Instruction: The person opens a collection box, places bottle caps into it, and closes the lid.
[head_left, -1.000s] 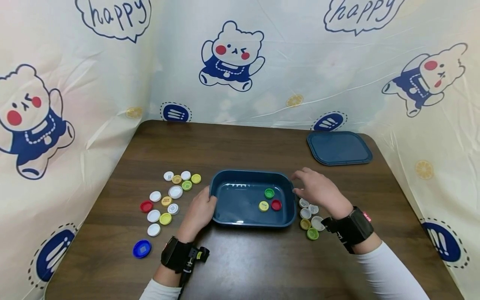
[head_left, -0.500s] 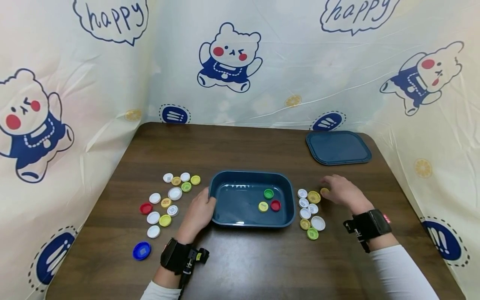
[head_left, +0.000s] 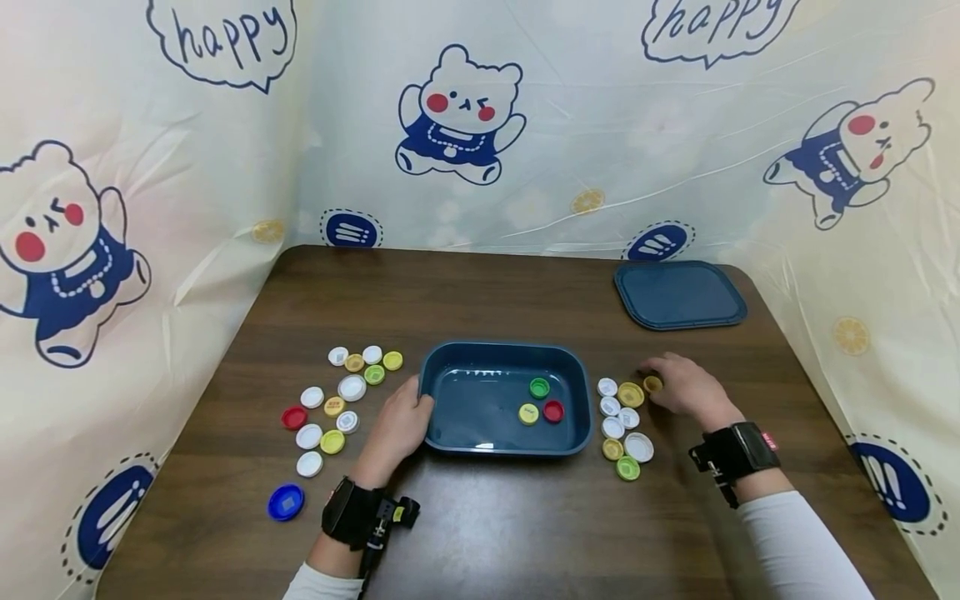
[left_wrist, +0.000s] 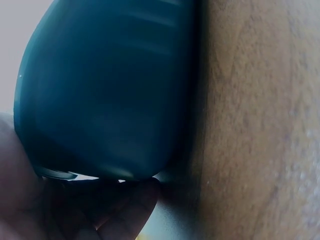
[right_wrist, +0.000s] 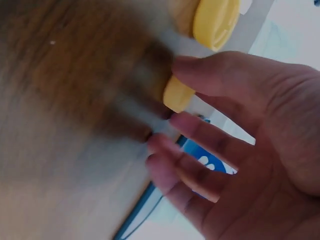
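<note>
My left hand grips the left wall of a dark blue plastic box. In the left wrist view the thumb is at the rim and the fingers lie against the outside. Inside the box are a green, a yellow and a red bottle cap. To the right, my right hand pinches a small yellow bottle cap at the table, between thumb and a finger. Beside it lies a larger yellow cap, part of a loose group with white caps and a light green cap.
Left of the box, several white, yellow, green and red caps lie scattered on the brown table. A large blue cap is nearer the front. A dark blue lid lies at the back right. A printed curtain surrounds the table.
My right hand has moved right from the box's right edge to the yellow cap beyond the right group, uncovering several caps. My left hand stays on the box.
</note>
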